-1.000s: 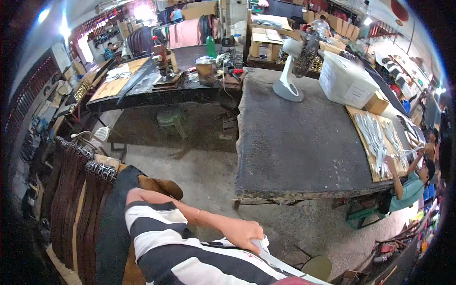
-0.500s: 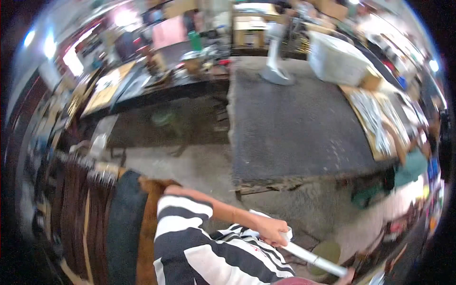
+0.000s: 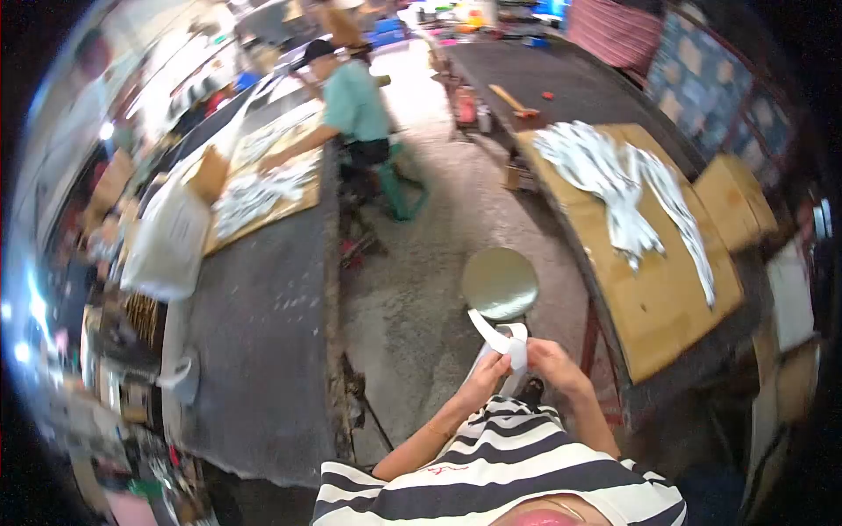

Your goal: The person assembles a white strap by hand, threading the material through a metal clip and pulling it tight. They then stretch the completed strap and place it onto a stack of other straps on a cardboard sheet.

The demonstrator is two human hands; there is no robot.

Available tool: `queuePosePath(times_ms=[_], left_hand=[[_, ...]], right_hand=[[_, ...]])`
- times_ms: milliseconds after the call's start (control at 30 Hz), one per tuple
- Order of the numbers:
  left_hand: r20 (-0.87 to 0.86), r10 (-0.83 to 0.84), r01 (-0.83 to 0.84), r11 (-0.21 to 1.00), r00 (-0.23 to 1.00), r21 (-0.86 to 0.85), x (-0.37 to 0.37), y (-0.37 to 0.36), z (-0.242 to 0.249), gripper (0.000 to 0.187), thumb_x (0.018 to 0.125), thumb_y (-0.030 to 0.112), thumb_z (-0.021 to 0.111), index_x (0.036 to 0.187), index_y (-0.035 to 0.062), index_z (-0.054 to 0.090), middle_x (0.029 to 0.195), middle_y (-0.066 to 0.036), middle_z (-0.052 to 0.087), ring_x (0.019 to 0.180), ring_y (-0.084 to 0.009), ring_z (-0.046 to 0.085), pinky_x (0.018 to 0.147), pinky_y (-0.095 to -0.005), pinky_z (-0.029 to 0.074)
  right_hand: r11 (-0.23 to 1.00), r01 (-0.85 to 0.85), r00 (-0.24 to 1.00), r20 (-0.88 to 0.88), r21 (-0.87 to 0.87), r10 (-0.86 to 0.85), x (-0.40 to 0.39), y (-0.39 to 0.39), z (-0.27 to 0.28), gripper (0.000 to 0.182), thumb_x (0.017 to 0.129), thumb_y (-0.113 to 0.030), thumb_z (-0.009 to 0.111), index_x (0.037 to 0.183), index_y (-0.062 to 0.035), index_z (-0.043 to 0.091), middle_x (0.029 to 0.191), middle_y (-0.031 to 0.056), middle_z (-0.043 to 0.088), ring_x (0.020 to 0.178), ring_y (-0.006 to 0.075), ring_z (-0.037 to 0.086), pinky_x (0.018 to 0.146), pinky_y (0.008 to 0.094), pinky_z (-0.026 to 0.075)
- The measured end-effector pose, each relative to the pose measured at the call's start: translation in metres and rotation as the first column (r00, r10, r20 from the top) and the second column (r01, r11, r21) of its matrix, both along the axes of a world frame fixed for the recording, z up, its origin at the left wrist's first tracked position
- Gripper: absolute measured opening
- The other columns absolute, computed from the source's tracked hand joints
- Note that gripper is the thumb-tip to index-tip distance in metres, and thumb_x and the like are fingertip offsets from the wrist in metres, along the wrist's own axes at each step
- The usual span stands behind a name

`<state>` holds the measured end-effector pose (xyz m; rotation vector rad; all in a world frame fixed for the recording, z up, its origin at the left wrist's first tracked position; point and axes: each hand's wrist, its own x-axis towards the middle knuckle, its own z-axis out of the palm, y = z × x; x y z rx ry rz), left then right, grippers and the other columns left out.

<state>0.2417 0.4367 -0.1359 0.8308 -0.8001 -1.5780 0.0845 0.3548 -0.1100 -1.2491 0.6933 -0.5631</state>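
A flat white strap (image 3: 494,337), bent into a loop, is held up in front of my striped shirt. My left hand (image 3: 485,377) pinches it from the left, with one end sticking up past the fingers. On the other side of the loop, my right hand (image 3: 554,364) has its fingers closed at the strap's edge; its fingertips are partly hidden. More white straps (image 3: 605,180) lie in a bunch on a cardboard sheet (image 3: 653,329) on the table to my right.
A round stool (image 3: 500,285) stands just beyond my hands. The dark table (image 3: 254,368) at left carries a white sack (image 3: 167,241) and a white tape dispenser-like object (image 3: 181,377). Further off, a person in a teal shirt (image 3: 355,101) works over strips. A hammer (image 3: 513,101) lies at right.
My view has swung right, bringing the right table and stool into sight. The strap, previously stretched out straight between my hands, is now looped, with both hands close together.
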Motion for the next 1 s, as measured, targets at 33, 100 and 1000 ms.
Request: queuePosePath(times_ms=[33,100,1000], left_hand=[[0.058,-0.069,0.067,0.997,0.996,0.041,-0.012,-0.012,-0.003,0.046,0.094,0.036,0.043,0.119,-0.0026,0.043,0.102,-0.006,0.052,0.089,-0.0164,0.05,0.082,-0.0306,0.039],[0.056,-0.019,0.022,0.998,0.998,-0.05,-0.044,-0.033,0.013,0.047,0.093,0.04,0.042,0.116,-0.0011,0.043,0.097,-0.005,0.051,0.087,-0.017,0.05,0.079,-0.0312,0.04],[-0.622,-0.351,0.476,0.878,0.7,0.04,-0.207,-0.378,0.072,0.062,0.093,0.04,0.038,0.132,-0.0089,0.03,0.138,-0.021,0.034,0.126,-0.031,0.036,0.102,-0.0425,0.032]], right_hand=[[0.987,0.002,0.998,-0.065,-0.161,-0.013,-0.006,-0.001,-0.001,0.026,0.094,-0.024,0.047,0.096,0.0,0.057,0.083,0.0066,0.061,0.069,0.0134,0.058,0.06,0.0256,0.047],[0.994,0.107,0.992,-0.063,-0.018,-0.108,-0.022,-0.01,0.03,0.024,0.094,-0.024,0.049,0.09,-0.0011,0.057,0.071,0.0009,0.055,0.058,0.0085,0.05,0.051,0.0219,0.041],[0.925,0.212,0.946,0.172,0.314,-0.275,-0.278,-0.209,0.1,0.065,0.09,-0.017,0.054,0.143,-0.0114,0.017,0.06,0.0039,0.052,0.039,0.0034,0.036,0.036,0.017,0.028]])
